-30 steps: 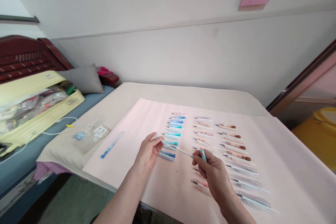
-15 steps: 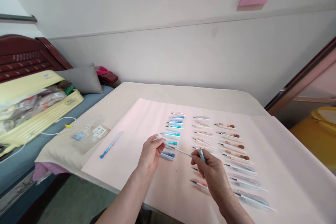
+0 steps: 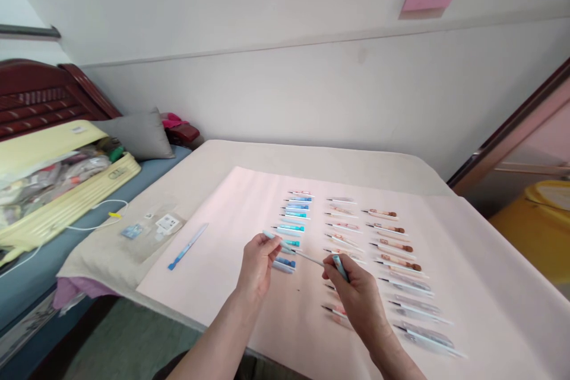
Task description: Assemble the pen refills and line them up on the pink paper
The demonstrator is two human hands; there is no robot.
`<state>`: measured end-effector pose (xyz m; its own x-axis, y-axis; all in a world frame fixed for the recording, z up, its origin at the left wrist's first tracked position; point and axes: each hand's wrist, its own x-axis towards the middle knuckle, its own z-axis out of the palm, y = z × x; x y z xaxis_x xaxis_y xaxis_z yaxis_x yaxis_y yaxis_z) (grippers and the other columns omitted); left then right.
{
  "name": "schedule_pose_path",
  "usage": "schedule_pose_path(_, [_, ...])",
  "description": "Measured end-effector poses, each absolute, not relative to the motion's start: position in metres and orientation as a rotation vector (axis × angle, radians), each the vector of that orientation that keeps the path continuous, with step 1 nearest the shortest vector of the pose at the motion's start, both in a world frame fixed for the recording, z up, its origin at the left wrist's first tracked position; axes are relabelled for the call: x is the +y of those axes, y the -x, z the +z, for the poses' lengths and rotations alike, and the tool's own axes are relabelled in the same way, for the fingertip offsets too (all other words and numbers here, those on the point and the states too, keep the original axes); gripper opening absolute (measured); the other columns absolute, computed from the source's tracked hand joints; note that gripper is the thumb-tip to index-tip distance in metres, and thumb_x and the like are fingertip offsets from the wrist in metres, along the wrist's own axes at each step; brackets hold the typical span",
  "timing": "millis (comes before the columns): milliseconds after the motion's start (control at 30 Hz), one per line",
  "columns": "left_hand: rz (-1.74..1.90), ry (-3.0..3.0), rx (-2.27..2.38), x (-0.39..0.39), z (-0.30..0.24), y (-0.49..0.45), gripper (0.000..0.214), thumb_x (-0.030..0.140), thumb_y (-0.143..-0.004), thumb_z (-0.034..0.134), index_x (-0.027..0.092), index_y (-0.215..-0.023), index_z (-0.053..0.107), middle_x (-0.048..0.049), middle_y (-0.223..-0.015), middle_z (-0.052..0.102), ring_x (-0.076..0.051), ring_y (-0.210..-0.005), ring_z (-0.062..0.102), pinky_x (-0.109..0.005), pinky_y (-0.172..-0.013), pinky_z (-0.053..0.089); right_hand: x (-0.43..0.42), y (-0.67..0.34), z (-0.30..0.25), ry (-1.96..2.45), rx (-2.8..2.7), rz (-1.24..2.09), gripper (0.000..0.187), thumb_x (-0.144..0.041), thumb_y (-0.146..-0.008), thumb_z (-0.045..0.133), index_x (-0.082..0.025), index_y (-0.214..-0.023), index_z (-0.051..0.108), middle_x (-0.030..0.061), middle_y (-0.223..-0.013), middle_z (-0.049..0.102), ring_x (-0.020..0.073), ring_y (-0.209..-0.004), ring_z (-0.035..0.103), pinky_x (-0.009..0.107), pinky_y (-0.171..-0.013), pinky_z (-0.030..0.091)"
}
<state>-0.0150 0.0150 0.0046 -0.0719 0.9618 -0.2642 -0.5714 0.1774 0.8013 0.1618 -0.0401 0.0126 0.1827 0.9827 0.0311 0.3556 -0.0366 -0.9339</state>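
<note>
My left hand [image 3: 257, 263] pinches the pale end of a thin pen refill [image 3: 303, 255] that runs to the right between both hands. Closed around a light-blue pen barrel [image 3: 341, 268], my right hand [image 3: 356, 295] holds it at the refill's other end. Both hands hover over a pink sheet [image 3: 231, 225] on the table. Under and beyond them lie three columns of pens: blue ones [image 3: 296, 214], pink-patterned ones [image 3: 342, 227] and brown-capped ones [image 3: 394, 230].
A single blue pen [image 3: 187, 246] lies alone at the left of the sheet, with small clear packets [image 3: 154, 227] beside it. A yellow case [image 3: 57, 181] full of items sits on the bed at left. A yellow bin [image 3: 541, 222] stands at right.
Both hands have drifted slightly down and left in view, still holding the refill and the barrel between them. Nothing on the sheet has moved.
</note>
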Motion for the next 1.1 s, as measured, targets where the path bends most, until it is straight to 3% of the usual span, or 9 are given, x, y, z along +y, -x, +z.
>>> schedule_pose_path(200, [1.184,-0.419,0.978,0.007,0.002,0.006,0.018,0.025,-0.068,0.071,0.013,-0.077,0.061,-0.0065,-0.076,0.066,-0.013,-0.067,0.062,-0.024,-0.062,0.051,-0.044,-0.16,0.01,1.604,-1.465,0.747,0.019,-0.038,-0.084,0.048,-0.021,-0.078,0.055,0.0003,-0.068,0.061,0.0144,-0.064,0.055,0.022,-0.058,0.04])
schedule_pose_path(333, [1.13,-0.303,0.943,0.002,-0.001,0.002,0.018,0.026,-0.072,0.067,0.013,-0.081,0.06,-0.0071,-0.077,0.065,-0.015,-0.069,0.064,-0.024,-0.061,0.053,-0.051,-0.158,0.011,1.595,-1.524,0.597,0.018,-0.038,-0.084,0.048,-0.022,-0.083,0.057,-0.0005,-0.066,0.06,0.0131,-0.059,0.053,0.022,-0.057,0.041])
schedule_pose_path(567, [1.081,-0.153,0.904,0.0,-0.002,-0.002,0.015,0.023,-0.072,0.066,0.012,-0.08,0.06,-0.0048,-0.071,0.062,-0.011,-0.064,0.062,-0.02,-0.056,0.051,-0.057,-0.152,0.017,1.529,-1.603,0.379,0.015,-0.035,-0.083,0.05,-0.024,-0.082,0.059,0.0003,-0.068,0.063,0.0135,-0.056,0.057,0.022,-0.057,0.042])
schedule_pose_path(1100, [1.072,-0.101,0.86,0.006,-0.007,0.003,0.01,0.02,-0.073,0.062,0.012,-0.079,0.058,-0.0041,-0.069,0.062,-0.01,-0.06,0.061,-0.02,-0.055,0.05,-0.064,-0.151,0.027,1.537,-1.511,0.297,0.016,-0.036,-0.084,0.048,-0.024,-0.08,0.059,0.0019,-0.07,0.065,0.0143,-0.058,0.058,0.023,-0.058,0.043])
